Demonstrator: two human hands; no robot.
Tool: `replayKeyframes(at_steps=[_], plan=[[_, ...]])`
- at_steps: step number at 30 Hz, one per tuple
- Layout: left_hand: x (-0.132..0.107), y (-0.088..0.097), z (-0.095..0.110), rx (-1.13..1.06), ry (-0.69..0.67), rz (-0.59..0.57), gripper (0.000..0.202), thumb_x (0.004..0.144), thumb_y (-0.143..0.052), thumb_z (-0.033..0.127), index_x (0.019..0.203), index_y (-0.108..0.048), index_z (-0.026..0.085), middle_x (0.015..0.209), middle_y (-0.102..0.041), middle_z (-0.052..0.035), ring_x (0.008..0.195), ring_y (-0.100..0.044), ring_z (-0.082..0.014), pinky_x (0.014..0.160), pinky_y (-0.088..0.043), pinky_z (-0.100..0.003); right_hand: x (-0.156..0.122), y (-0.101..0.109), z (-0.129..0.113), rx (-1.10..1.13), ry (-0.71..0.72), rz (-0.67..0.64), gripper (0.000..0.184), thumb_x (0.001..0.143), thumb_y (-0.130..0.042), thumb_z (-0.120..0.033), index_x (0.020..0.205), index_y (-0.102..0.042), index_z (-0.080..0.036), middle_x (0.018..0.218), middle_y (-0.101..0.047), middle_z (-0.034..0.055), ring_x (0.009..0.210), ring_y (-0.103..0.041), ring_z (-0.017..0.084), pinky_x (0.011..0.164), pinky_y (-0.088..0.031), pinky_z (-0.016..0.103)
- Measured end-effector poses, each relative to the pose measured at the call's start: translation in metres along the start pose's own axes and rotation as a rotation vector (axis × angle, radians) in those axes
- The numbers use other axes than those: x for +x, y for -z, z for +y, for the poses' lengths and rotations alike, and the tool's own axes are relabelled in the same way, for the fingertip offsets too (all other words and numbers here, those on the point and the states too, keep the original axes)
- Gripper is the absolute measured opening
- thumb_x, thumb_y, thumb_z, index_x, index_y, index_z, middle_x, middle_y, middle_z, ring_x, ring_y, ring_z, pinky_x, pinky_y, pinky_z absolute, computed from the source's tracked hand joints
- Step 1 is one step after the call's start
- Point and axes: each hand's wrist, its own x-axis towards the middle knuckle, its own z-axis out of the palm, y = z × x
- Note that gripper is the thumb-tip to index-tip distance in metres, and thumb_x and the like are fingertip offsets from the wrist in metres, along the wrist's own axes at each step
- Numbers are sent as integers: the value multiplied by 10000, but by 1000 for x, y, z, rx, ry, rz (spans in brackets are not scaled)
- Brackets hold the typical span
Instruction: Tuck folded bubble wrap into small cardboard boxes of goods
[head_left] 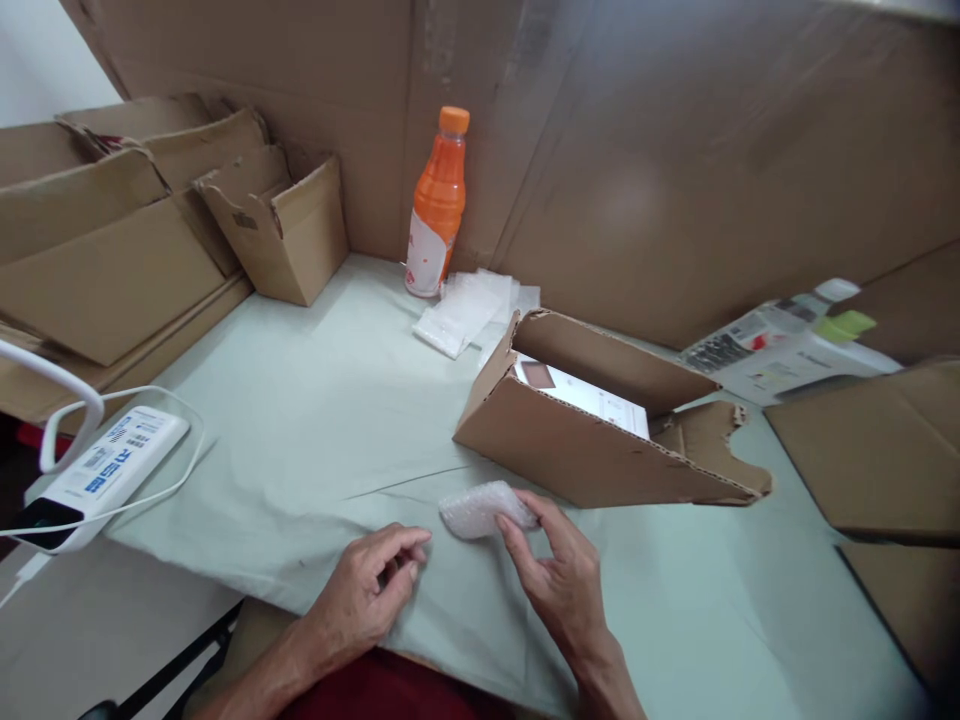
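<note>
A small bundle wrapped in bubble wrap (480, 508) lies on the pale green cloth near the front edge. My right hand (559, 575) pinches its right end between thumb and fingers. My left hand (371, 590) rests on the cloth just left of the bundle, fingers curled in, apparently empty. Just beyond the bundle stands an open cardboard box (592, 440) with a white printed sheet (585, 395) inside it.
An orange drink bottle (437, 205) stands at the back by a pile of clear plastic bags (472, 305). Folded cardboard boxes (150, 230) stack at the left, a white power strip (105, 475) with its cable lies front left, printed papers (780, 345) and flat cardboard (877, 445) lie right.
</note>
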Motion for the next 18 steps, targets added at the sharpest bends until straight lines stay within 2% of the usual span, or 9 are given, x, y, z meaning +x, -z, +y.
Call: replayKeyframes(at_steps=[4,13,18], plan=[[2,0,1,-5,-15,6,339,876,-505,89,1150,-675,193,891,-729,-34,752,-667,-119,702,-527,-207,0,2,0,-17,-6,32,162,946,-622,-274,1091,-644,-206,916,-748,61,792,-713,197,738,-583,316],[2,-2,1,4,-32,19,347,868,-495,93,1152,-675,183,877,-726,-47,734,-662,-126,686,-524,-221,0,1,1,-15,5,-10,162,961,-588,-271,1108,-637,-222,944,-745,59,826,-716,203,758,-582,331],[1,-2,0,4,-37,15,333,871,-498,94,1145,-669,176,881,-724,-45,740,-660,-124,690,-523,-216,-8,-2,1,-69,71,92,185,944,-603,-215,1128,-621,-222,959,-744,74,840,-721,218,763,-575,345]])
